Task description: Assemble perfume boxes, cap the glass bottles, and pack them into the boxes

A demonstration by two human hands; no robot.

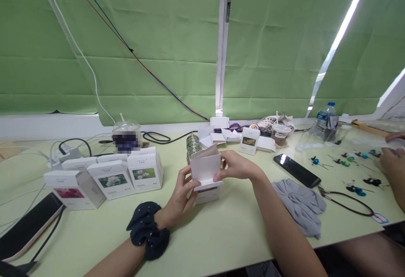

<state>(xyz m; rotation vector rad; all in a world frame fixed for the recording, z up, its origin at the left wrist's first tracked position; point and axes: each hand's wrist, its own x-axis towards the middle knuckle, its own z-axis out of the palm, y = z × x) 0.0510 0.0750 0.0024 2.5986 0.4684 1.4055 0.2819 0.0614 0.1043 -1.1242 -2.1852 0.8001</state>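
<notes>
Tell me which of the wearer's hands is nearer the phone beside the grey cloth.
Right. The right hand, holding the white box, is left of the phone; the left hand is farther left, at the box's other side.

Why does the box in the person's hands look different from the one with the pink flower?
The held box has its flap up, while the pink-flower box looks closed. The left hand and right hand touch the held box, but no hand touches the pink-flower box, off to the left. Both are white with a picture on the front.
</notes>
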